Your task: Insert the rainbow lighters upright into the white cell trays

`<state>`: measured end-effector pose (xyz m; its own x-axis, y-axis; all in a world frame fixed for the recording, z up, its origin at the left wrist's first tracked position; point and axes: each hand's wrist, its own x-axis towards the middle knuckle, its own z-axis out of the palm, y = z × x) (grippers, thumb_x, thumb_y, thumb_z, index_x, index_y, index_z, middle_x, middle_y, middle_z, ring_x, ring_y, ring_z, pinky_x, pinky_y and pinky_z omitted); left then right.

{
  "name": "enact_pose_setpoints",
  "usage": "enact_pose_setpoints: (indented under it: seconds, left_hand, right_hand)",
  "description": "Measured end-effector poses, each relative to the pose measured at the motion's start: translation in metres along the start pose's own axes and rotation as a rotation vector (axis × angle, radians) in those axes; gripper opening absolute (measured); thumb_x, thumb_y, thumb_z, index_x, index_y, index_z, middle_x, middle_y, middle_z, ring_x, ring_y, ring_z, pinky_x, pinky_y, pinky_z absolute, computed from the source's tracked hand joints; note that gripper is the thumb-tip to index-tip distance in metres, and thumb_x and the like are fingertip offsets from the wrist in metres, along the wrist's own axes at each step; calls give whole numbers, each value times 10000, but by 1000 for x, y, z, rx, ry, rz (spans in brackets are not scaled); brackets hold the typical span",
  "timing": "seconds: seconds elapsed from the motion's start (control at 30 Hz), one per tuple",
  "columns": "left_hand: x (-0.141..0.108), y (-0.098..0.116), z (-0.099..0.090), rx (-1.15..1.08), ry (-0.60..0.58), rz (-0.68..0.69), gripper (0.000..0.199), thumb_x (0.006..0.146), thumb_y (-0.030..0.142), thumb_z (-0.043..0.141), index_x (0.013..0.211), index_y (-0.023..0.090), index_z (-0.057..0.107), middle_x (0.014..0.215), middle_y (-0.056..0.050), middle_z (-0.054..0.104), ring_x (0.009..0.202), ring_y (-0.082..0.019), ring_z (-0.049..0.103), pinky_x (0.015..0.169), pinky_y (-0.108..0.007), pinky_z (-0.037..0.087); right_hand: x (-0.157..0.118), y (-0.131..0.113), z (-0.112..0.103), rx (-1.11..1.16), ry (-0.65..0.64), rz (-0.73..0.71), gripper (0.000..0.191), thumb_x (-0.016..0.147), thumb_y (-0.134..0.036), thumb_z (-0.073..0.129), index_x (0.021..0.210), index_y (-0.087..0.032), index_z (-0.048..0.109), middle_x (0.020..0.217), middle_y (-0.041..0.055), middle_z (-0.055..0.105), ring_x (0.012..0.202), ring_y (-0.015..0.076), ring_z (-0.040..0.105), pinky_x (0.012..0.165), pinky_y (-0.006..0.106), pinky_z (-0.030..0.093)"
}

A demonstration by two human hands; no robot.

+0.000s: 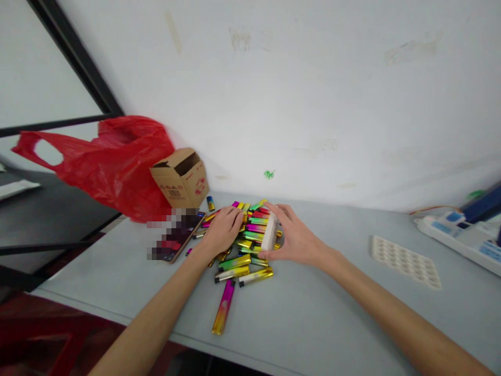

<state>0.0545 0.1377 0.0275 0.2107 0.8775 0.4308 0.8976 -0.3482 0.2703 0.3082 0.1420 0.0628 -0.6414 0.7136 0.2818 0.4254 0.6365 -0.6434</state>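
Observation:
A heap of shiny multicoloured lighters [233, 271] lies on the grey table. My left hand [224, 230] is over the heap's left side, fingers bent and close together; what lies under them is hidden. Thumb and fingers of my right hand [299, 237] grip a white tray [269, 234] by its ends, tipped on its side. Several lighters lie level against the tray's left face, and I cannot tell whether they sit in its holes. Nearer the front edge, a purple-and-gold lighter [224, 308] lies apart.
A phone [187, 237], partly pixelated, lies left of the heap. Behind it stand an open cardboard box [180, 180] and a red plastic bag [129, 162]. To the right are a white tray with holes [405, 261] and a power strip [465, 237]. A white wall [313, 104] bounds the back.

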Motion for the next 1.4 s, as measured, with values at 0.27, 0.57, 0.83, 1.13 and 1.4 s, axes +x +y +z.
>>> enact_pose_setpoints:
  seconds: [0.27, 0.57, 0.83, 1.13, 1.4]
  left_hand:
    - [0, 1, 1, 21, 8, -48, 390, 1049, 291, 415, 1340, 134, 621, 1274, -168, 694, 1217, -298, 622, 1084, -496, 487]
    - [0, 26, -16, -79, 126, -27, 415, 1084, 337, 343, 1386, 176, 578, 1389, -130, 648, 1323, -263, 569, 1195, -489, 397]
    - [-1, 57, 0, -155, -8, 216, 423, 1071, 282, 337, 1428, 189, 544, 1473, -139, 593, 1398, -273, 510, 1222, -489, 364]
    - [4, 52, 8, -70, -69, 202, 388, 1050, 278, 354, 1347, 188, 587, 1277, -157, 646, 1220, -307, 593, 1105, -510, 462]
    - [5, 55, 7, -69, -23, 154, 371, 1083, 258, 322, 1310, 178, 604, 1269, -129, 667, 1224, -263, 600, 1118, -465, 463]
  right_hand:
    - [1, 7, -10, 35, 41, 13, 1080, 672, -538, 904, 1566, -235, 381, 1474, 158, 405, 1388, 316, 487, 1179, 491, 433]
    - [5, 3, -7, -18, 49, -42, 1069, 669, -549, 897, 1553, -238, 383, 1518, 161, 401, 1437, 338, 446, 1240, 527, 344]
    - [4, -3, -1, -9, 83, -112, 1054, 669, -508, 901, 1541, -227, 379, 1526, 161, 398, 1461, 315, 414, 1250, 478, 341]
    - [3, 3, 0, 34, 38, -73, 1064, 681, -495, 901, 1560, -253, 354, 1511, 154, 425, 1427, 323, 447, 1234, 523, 346]
    - [-6, 10, -17, 41, -3, -74, 1066, 711, -476, 894, 1586, -257, 325, 1514, 137, 424, 1461, 298, 404, 1217, 498, 403]
